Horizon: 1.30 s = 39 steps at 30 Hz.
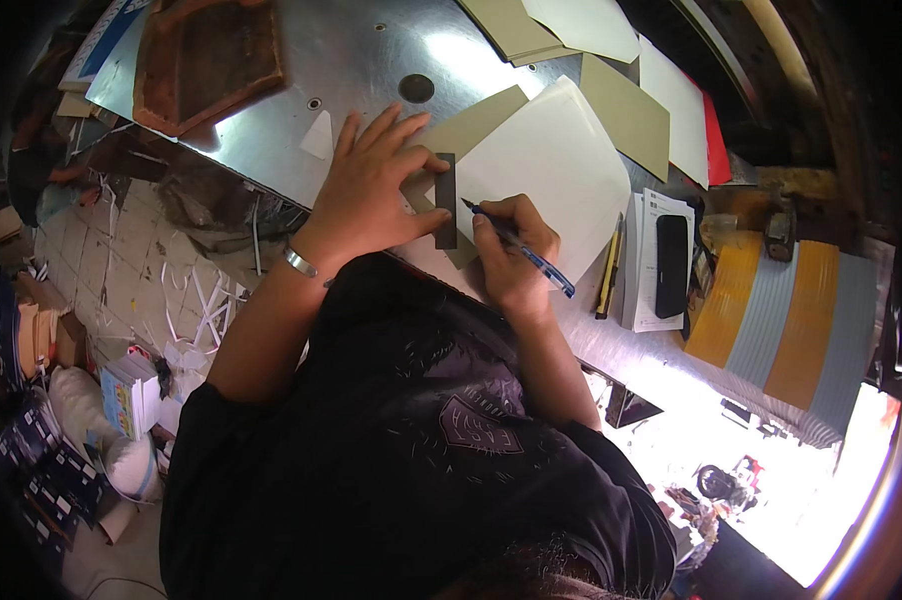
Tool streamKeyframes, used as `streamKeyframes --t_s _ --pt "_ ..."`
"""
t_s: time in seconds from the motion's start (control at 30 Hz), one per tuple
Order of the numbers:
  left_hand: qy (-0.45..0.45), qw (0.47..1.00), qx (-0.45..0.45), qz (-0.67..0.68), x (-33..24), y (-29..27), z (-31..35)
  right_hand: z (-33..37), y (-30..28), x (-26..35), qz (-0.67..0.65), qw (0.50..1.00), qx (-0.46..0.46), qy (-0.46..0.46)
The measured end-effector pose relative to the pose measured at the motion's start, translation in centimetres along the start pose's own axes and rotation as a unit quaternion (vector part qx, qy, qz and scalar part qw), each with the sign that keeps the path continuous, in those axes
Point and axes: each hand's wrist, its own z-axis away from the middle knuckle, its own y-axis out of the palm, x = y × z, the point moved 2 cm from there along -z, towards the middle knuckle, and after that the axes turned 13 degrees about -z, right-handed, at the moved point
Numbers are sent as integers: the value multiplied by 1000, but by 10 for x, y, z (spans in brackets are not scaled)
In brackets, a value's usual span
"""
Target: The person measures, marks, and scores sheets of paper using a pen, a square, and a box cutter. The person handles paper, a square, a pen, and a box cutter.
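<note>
My left hand (371,185) has its thumb and index finger at the two ends of a short dark flat strip (446,200), like a small ruler; its other fingers stretch out over the metal tabletop. The strip lies along the left edge of a white sheet (546,160). In my right hand (519,255) is a blue pen (546,268), its tip close to the strip's right side, over the sheet. Whether the tip touches the paper I cannot tell. A greenish-grey board (481,120) shows from under the sheet.
A rusty brown tray (211,65) stands at the far left of the metal table (366,60). More boards (626,115) lie far right. A yellow-and-black pen-like tool (609,268) and a phone (674,265) on papers lie right of the sheet. Paper strips (206,300) litter the floor.
</note>
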Motion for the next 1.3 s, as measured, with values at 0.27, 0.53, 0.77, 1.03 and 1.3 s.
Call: streamKeyframes --t_s 0.27,0.53,0.77,1.03,1.3 --pt "-2 1000 -6 8 -4 3 0 -1 -5 4 29 999 8 11" --pt "5 1000 -17 -10 0 4 0 -2 -2 3 20 1000 9 0" --pt "8 1000 -20 -13 1 4 0 -2 -1 3 22 1000 11 5" --pt "7 1000 -12 -18 1 2 0 -2 0 3 25 1000 12 10" --pt "9 1000 -15 -17 1 3 0 -2 -1 4 25 999 18 14"
